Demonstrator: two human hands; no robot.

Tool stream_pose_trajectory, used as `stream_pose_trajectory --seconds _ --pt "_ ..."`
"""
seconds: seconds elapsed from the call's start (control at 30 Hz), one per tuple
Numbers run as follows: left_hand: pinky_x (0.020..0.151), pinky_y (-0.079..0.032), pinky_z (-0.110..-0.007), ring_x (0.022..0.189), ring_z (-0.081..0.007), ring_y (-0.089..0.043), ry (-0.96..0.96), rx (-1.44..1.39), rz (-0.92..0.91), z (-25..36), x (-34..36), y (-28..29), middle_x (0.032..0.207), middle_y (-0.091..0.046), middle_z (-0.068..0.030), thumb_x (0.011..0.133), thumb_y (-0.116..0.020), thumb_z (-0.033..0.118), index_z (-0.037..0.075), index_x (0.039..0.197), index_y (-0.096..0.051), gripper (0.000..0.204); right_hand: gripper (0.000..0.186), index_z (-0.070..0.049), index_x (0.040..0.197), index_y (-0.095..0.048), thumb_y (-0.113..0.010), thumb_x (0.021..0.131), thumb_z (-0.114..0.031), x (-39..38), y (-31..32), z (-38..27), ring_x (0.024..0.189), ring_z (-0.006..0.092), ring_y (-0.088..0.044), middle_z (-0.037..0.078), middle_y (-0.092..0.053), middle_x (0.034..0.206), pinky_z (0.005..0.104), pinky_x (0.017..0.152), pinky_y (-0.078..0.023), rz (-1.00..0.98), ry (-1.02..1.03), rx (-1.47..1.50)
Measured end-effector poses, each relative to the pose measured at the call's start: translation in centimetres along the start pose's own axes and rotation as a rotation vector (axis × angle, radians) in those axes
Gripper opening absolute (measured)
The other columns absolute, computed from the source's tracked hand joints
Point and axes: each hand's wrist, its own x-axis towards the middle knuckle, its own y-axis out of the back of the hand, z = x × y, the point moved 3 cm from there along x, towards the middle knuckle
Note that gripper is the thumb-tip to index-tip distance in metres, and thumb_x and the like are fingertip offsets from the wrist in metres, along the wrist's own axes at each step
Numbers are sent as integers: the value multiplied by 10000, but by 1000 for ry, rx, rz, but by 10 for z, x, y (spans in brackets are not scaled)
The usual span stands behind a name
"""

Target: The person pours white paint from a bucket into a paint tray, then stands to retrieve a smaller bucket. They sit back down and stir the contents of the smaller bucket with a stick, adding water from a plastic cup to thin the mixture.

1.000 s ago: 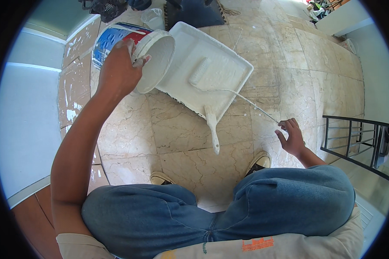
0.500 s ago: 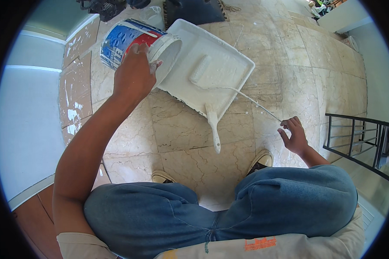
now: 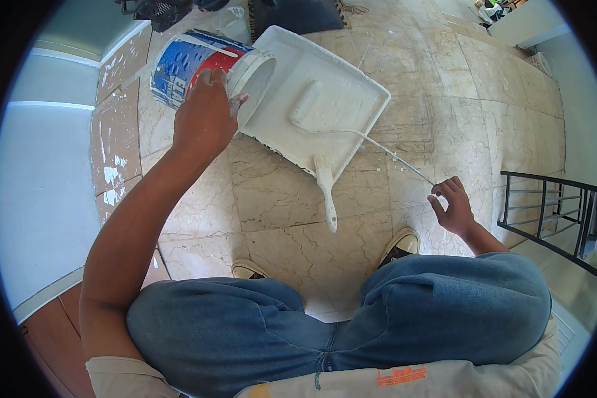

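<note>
My left hand [image 3: 205, 113] grips a blue, red and white paint bucket [image 3: 179, 63], tipped on its side over the left part of a white paint tray [image 3: 351, 86], its open end facing right. A white-coated roller [image 3: 305, 99] lies in the tray, its wire frame reaching out past the tray's right side. My right hand [image 3: 452, 202] pinches the end of that frame between bent fingers. A white-smeared paintbrush [image 3: 326, 192] rests on the tray's near edge, handle pointing toward me.
My shoes [image 3: 401, 242] and bent knees are below. A black metal ladder-like frame [image 3: 540, 202] stands at right, a dark mat [image 3: 298, 16] and clear plastic container [image 3: 233, 23] behind the tray. Paint-spattered cardboard [image 3: 116, 119] lines the left wall [image 3: 40, 166]; a basket [image 3: 538, 63] sits at back right.
My left hand has moved right with the bucket, turning it so more of its label shows and its mouth points more toward the tray. My right hand has shifted slightly.
</note>
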Motion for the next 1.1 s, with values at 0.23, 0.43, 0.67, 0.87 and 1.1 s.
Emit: stream_pose_trajectory --seconds 0.23,0.43,0.67,0.87,1.1 --pt "981 -537 -470 1227 -386 -609 -12 46 7 -6 -2 -5 1340 -561 -239 982 -665 325 -63 1359 -494 567 147 -34 931 -654 -753 859 -115 1 0 -1 885 326 -571 115 -650 885 415 786 -477 -12 -13 -2" --pt "952 -523 -471 1140 -417 -615 -38 1 41 -7 -4 -4 1245 -567 -264 964 -691 314 -95 1263 -537 529 146 -36 931 -654 -751 863 -121 0 -1 0 887 325 -569 115 -647 887 414 788 -476 -17 -17 -1" --pt "945 -518 -472 1121 -413 -623 -48 -4 53 -8 -4 -5 1215 -580 -270 953 -708 301 -98 1231 -548 512 140 -35 930 -653 -747 865 -117 1 -1 -1 881 327 -570 114 -649 885 418 789 -474 -8 -2 -2" --pt "927 -531 -470 1106 -410 -640 -39 -8 13 -8 -2 -1 1203 -595 -275 934 -734 307 -92 1234 -532 539 140 -33 931 -653 -748 861 -109 1 -1 -1 878 330 -571 116 -654 883 416 793 -472 -20 -10 1" --pt "924 -554 -468 1136 -413 -645 -38 42 8 -9 -3 -2 1234 -595 -285 925 -741 338 -93 1305 -482 629 143 -34 931 -654 -751 860 -110 1 -1 -1 877 323 -573 113 -652 879 413 792 -475 -25 1 -10"
